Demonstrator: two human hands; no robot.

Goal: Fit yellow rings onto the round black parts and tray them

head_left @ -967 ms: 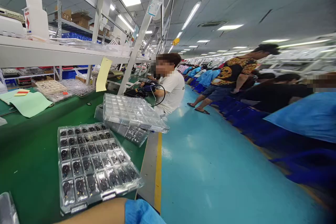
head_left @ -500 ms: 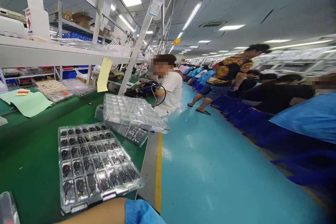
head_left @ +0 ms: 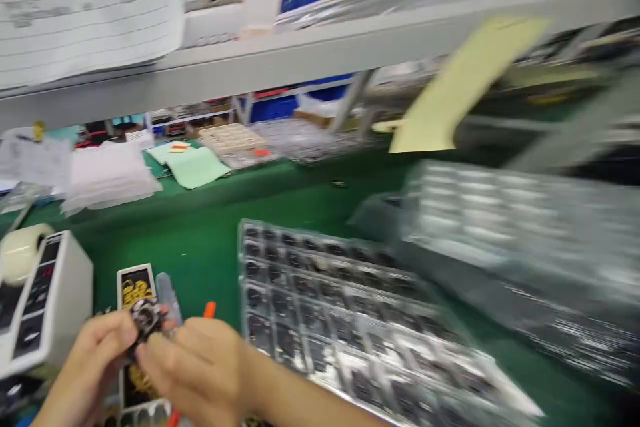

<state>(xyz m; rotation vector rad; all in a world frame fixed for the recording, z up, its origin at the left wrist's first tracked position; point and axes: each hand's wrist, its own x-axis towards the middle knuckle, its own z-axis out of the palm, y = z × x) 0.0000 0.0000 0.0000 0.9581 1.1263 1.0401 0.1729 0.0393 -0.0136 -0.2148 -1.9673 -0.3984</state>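
The left hand (head_left: 93, 350) and the right hand (head_left: 200, 357) meet over a small round dark part (head_left: 145, 315) with a pale ring on its face. The left grip pinches its edge between thumb and finger; the right grip has its bent fingertips closed on the lower side, though blur softens the contact. The part is above a narrow white container (head_left: 121, 290) of curly yellow pieces (head_left: 134, 288). To the left is a smooth, boxy white device (head_left: 70, 293) with a black panel. The surface (head_left: 200, 233) is matt green. Right of the hands lies a glossy clear plastic tray (head_left: 242, 267), its rectangular pockets filled with dark pieces; beyond it, ribbed translucent trays (head_left: 500, 220) are stacked. A limp yellow paper strip (head_left: 465, 93) hangs from the grey shelf (head_left: 310, 65).
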